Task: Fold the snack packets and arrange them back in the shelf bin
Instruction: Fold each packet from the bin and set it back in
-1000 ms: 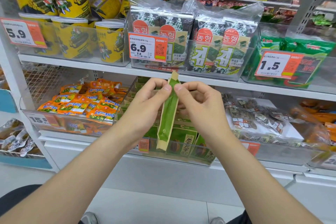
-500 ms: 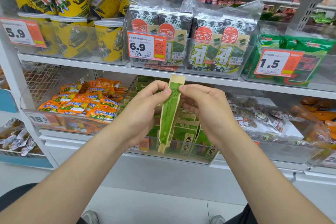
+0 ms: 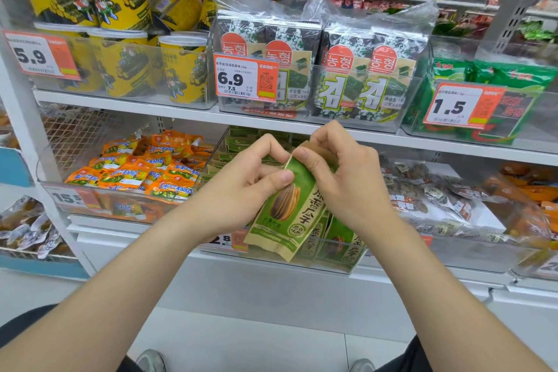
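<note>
A green snack packet [image 3: 287,214] is held tilted, face out, just in front of the clear shelf bin [image 3: 329,267] on the lower shelf. Its top is pinched between the curled fingers of the left hand [image 3: 244,187] and the right hand [image 3: 347,187]. Like packets are stood in the bin.

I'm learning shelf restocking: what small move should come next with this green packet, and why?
Probably crease its top strip over: left hand and right hand both pinch the green packet at its top, body hanging flat before the bin.
</note>
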Tool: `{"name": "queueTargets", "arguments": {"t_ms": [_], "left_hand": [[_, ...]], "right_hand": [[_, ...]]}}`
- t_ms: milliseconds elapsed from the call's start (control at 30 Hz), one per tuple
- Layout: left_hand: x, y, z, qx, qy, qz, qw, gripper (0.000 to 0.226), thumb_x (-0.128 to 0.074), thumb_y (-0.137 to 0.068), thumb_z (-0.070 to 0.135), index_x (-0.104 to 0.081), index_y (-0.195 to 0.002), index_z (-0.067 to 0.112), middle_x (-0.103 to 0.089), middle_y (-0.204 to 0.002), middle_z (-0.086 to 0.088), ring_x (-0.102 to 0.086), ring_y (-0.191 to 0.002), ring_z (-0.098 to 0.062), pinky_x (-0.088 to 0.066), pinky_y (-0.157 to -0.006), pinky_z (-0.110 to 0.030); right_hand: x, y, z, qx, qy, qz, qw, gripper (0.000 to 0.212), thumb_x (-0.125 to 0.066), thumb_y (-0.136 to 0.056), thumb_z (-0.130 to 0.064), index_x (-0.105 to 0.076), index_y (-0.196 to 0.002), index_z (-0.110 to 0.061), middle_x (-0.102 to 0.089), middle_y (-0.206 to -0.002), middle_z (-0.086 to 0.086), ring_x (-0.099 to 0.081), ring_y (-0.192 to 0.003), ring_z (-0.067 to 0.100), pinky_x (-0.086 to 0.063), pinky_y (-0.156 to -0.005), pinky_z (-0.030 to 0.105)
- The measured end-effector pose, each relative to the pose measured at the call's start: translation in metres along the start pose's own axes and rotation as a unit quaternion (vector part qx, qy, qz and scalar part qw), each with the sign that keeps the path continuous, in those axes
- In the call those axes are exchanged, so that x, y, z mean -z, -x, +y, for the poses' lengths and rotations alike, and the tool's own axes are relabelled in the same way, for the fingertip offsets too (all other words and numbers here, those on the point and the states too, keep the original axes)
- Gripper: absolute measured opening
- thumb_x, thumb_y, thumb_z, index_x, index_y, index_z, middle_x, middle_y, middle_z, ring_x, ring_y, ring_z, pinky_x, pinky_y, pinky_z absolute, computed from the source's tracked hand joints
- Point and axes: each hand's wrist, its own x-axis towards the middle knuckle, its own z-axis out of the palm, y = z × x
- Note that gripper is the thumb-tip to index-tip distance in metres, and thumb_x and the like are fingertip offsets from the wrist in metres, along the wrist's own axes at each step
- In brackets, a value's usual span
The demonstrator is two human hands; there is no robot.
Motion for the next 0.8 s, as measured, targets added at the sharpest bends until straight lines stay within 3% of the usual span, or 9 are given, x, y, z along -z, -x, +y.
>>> {"name": "queueTargets", "arguments": {"t_ms": [100, 200, 233, 300, 367, 467, 567, 667, 800], "left_hand": [[0.003, -0.004, -0.008, -0.017, -0.007, 0.05, 0.999, 0.007, -0.053, -0.111, 0.012, -0.047, -0.111, 0.009, -0.078, -0.09, -0.018, -0.07, -0.081, -0.029, -0.056, -0.075, -0.045], [0.008, -0.007, -0.011, -0.037, -0.007, 0.121, 0.992, 0.002, -0.059, -0.109, 0.012, -0.057, -0.11, 0.011, -0.08, -0.092, -0.009, -0.073, -0.082, -0.024, -0.055, -0.078, -0.043], [0.009, -0.009, -0.011, -0.037, -0.006, 0.143, 0.989, 0.004, -0.061, -0.107, 0.013, -0.061, -0.111, 0.012, -0.081, -0.098, -0.006, -0.076, -0.089, -0.021, -0.058, -0.083, -0.043], [0.013, -0.012, -0.016, -0.021, -0.023, 0.185, 0.982, 0.008, -0.063, -0.107, 0.021, -0.066, -0.114, 0.017, -0.08, -0.108, -0.001, -0.076, -0.101, -0.016, -0.059, -0.094, -0.039], [0.019, -0.014, -0.022, 0.017, -0.108, 0.211, 0.971, 0.011, -0.058, -0.109, 0.03, -0.065, -0.115, 0.024, -0.075, -0.111, 0.006, -0.073, -0.103, -0.013, -0.058, -0.094, -0.037], [0.031, -0.011, -0.033, 0.053, -0.327, 0.162, 0.93, 0.008, -0.064, -0.105, 0.028, -0.065, -0.113, 0.026, -0.066, -0.11, 0.011, -0.065, -0.101, -0.01, -0.053, -0.084, -0.025], [0.036, -0.005, -0.04, 0.072, -0.475, 0.068, 0.875, 0.019, -0.071, -0.098, 0.044, -0.075, -0.113, 0.033, -0.069, -0.111, 0.013, -0.061, -0.11, -0.016, -0.053, -0.097, -0.046], [0.037, -0.002, -0.039, 0.082, -0.51, 0.035, 0.855, 0.011, -0.072, -0.096, 0.049, -0.079, -0.102, 0.043, -0.071, -0.109, 0.02, -0.056, -0.115, -0.02, -0.047, -0.104, -0.054], [0.036, 0.003, -0.036, 0.094, -0.541, 0.018, 0.835, 0.012, -0.074, -0.097, 0.047, -0.081, -0.106, 0.043, -0.072, -0.111, 0.019, -0.049, -0.12, -0.021, -0.04, -0.107, -0.047]], "right_hand": [[0.002, -0.003, 0.002, -0.062, -0.02, -0.026, 0.998, 0.031, -0.078, -0.093, -0.047, -0.059, -0.098, -0.024, -0.074, -0.081, -0.005, -0.069, -0.07, 0.016, -0.056, -0.067, 0.036], [0.009, -0.007, 0.003, -0.168, -0.208, -0.09, 0.959, 0.028, -0.084, -0.09, -0.02, -0.066, -0.11, -0.012, -0.081, -0.096, 0.005, -0.08, -0.082, 0.024, -0.066, -0.074, 0.044], [0.01, -0.007, 0.004, -0.175, -0.235, -0.092, 0.952, 0.028, -0.084, -0.089, -0.012, -0.067, -0.111, -0.011, -0.082, -0.097, 0.006, -0.081, -0.084, 0.024, -0.065, -0.073, 0.04], [0.01, -0.008, 0.005, -0.159, -0.201, -0.038, 0.966, 0.029, -0.088, -0.084, -0.008, -0.071, -0.103, -0.02, -0.082, -0.092, -0.003, -0.08, -0.08, 0.017, -0.062, -0.07, 0.03], [0.007, -0.009, 0.009, -0.141, -0.126, 0.052, 0.981, 0.032, -0.093, -0.08, -0.014, -0.071, -0.094, -0.033, -0.081, -0.085, -0.012, -0.079, -0.076, 0.012, -0.064, -0.069, 0.033], [0.006, -0.009, 0.014, -0.134, -0.11, 0.134, 0.976, 0.027, -0.094, -0.079, -0.021, -0.073, -0.091, -0.035, -0.079, -0.078, -0.011, -0.077, -0.07, 0.015, -0.065, -0.071, 0.047], [0.003, -0.009, 0.016, -0.12, -0.124, 0.144, 0.974, 0.025, -0.089, -0.084, -0.017, -0.074, -0.099, -0.03, -0.08, -0.083, -0.009, -0.078, -0.073, 0.015, -0.065, -0.073, 0.048], [0.001, -0.011, 0.019, -0.111, -0.16, 0.153, 0.969, 0.023, -0.082, -0.091, -0.01, -0.073, -0.109, -0.02, -0.081, -0.096, -0.004, -0.08, -0.082, 0.016, -0.065, -0.075, 0.049], [-0.006, -0.01, 0.022, -0.087, -0.138, 0.107, 0.981, 0.024, -0.078, -0.094, -0.007, -0.073, -0.112, -0.022, -0.081, -0.098, -0.006, -0.079, -0.084, 0.014, -0.066, -0.077, 0.047]]}}
